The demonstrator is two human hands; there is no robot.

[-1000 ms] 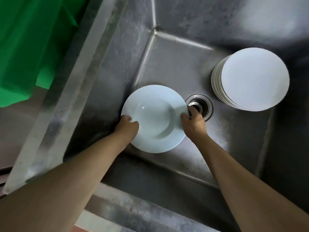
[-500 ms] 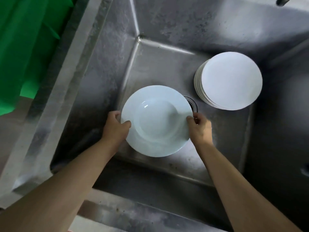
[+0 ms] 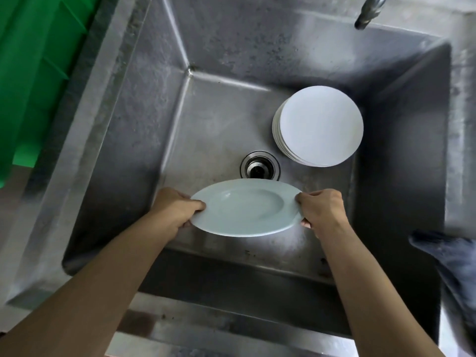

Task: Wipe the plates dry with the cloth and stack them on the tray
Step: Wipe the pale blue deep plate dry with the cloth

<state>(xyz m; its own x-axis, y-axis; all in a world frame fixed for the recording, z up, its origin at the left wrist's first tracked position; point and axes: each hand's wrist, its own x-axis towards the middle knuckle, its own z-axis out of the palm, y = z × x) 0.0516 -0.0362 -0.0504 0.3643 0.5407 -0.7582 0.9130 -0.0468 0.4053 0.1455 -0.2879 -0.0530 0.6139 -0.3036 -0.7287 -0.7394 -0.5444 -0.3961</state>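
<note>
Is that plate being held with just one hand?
No, the left hand grips one edge of the plate and the right hand grips the opposite edge.

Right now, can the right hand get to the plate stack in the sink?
Probably not yet: the right hand grips the rim of the held plate, as does the left hand. The path itself looks open; nothing lies between it and the plate stack.
</note>
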